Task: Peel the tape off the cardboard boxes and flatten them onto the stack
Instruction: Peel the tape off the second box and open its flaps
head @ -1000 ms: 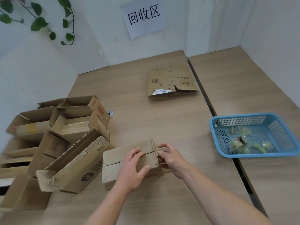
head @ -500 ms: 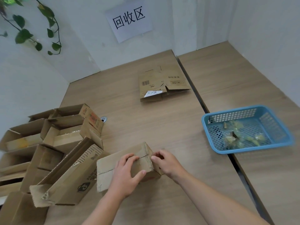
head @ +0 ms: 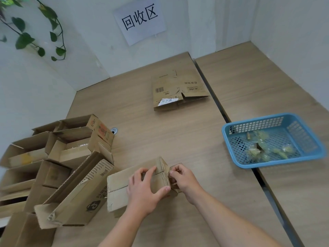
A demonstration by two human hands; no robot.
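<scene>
A small closed cardboard box [head: 121,186] lies on the wooden table in front of me. My left hand [head: 144,189] grips its top and near side, thumb along the front face. At the box's right end my right hand [head: 181,177] has curled fingers pinching at the end flap, where any tape is too small to make out. A flattened stack of cardboard [head: 176,91] lies at the far middle of the table.
Several open, unflattened boxes [head: 58,166] crowd the table's left side. A blue plastic basket [head: 272,139] holding crumpled tape scraps sits on the right, across a seam between two tables. A paper sign [head: 140,18] and a hanging plant [head: 33,31] are on the wall.
My right hand's fingers have curled tighter against the box's right end. The left hand keeps its grip. The view shifted slightly.
</scene>
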